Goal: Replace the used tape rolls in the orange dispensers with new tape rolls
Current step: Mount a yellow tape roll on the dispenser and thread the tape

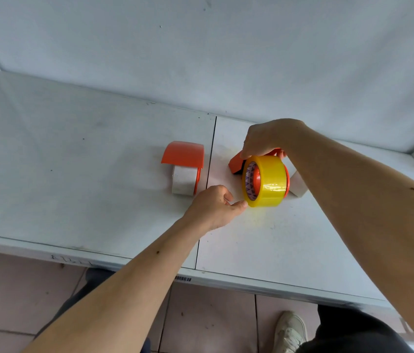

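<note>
Glossy translucent yellow tape roll [267, 180], wide and cylindrical, mounted on an orange dispenser [236, 163] on the white tabletop [99, 174]. Right hand [267, 138] clamped on dispenser above the roll; left hand [216, 206] pinched together, thumb touching the roll's lower edge. Left of the roll, second orange dispenser [184, 154] holding whitish, nearly spent roll [184, 180]

- Soft, even, cool light fills the frame; shadows are faint.
- A bright glare streak crosses the yellow tape roll [267, 180], casting a yellowish glow on the table [73, 161].
- Wide-angle distortion bends table edges near the frame's corners.
- Focus is fairly sharp overall.
</note>
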Demonstrator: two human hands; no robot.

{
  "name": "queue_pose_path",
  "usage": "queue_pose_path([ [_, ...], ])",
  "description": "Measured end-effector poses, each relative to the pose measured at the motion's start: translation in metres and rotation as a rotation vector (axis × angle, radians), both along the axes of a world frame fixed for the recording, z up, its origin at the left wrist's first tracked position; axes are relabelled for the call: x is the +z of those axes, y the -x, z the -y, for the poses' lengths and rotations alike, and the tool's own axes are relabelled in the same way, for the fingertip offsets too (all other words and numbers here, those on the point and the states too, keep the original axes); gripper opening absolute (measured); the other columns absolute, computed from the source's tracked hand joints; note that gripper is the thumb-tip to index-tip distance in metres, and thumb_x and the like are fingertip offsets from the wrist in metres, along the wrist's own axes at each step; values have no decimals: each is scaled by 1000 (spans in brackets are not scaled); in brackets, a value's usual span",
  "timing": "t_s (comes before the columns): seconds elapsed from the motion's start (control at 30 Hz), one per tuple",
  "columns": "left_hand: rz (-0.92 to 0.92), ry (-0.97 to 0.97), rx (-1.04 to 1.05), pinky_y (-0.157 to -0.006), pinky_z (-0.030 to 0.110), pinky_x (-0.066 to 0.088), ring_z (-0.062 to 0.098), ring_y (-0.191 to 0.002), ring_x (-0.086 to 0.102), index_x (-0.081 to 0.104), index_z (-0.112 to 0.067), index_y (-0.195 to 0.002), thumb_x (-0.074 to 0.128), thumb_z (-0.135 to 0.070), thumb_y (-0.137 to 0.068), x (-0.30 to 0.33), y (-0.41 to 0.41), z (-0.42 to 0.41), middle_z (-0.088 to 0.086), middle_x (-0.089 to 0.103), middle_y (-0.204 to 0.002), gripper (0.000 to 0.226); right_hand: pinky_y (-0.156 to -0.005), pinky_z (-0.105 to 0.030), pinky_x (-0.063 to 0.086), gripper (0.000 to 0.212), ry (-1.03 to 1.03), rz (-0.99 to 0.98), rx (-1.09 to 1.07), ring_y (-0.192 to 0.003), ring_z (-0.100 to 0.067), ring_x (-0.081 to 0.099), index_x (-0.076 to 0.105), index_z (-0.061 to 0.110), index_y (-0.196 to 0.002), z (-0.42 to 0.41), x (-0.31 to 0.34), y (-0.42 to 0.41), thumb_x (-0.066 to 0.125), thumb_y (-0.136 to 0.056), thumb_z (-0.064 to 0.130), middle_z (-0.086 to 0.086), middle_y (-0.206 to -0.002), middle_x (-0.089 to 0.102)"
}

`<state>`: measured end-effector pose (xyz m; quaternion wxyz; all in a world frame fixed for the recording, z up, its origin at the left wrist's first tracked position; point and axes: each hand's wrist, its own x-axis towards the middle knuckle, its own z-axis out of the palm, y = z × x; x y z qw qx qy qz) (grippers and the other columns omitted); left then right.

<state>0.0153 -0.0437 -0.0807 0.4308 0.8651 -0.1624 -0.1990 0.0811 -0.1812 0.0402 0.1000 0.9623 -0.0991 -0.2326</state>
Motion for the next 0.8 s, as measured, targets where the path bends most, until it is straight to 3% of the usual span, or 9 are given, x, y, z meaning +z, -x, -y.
queue_pose_path([
  [0.17,16,-2,13,-82,31,49,20,-104,61,59,-11,-121,64,-49,-87,-1,0,0,3,64,-113,51,-69,-35,49,35,-16,-19,4,-66,-22,54,55,14,-110,-1,2,6,58,-89,42,-7,-87,54],
  [0.33,-13,25,30,-83,40,57,22,-97,65,62,-12,-114,66,-50,-83,-3,0,3,1,63,-101,49,-67,-35,49,34,-22,-19,-9,-62,-22,53,55,13,-109,2,5,18,58,-89,40,-7,-84,53],
  [0.5,40,4,31,-85,37,55,21,-97,65,62,-12,-114,66,-49,-84,-1,5,2,-2,61,-96,48,-75,-37,54,45,-54,18,-28,-77,-24,58,55,21,-123,4,-4,26,58,-86,47,-7,-108,58],
  [0.57,56,5,34,-87,35,54,20,-99,64,62,-12,-115,65,-49,-85,-1,8,2,-3,61,-96,48,-74,-37,52,45,-45,39,-23,-90,-27,59,58,21,-120,4,-7,29,57,-85,50,-5,-110,58],
  [0.73,116,4,21,-88,36,52,19,-98,64,61,-11,-116,64,-46,-87,2,18,-1,-2,63,-96,45,-77,-33,43,34,-90,86,-73,-96,-27,55,60,21,-101,4,-20,39,43,-91,49,-6,-110,60],
  [0.8,131,23,18,-86,36,53,20,-95,65,61,-10,-115,64,-43,-88,3,22,-2,-2,64,-93,42,-78,-33,39,36,-134,81,-101,-101,-26,55,62,20,-105,3,-27,45,41,-91,45,-6,-119,61],
])
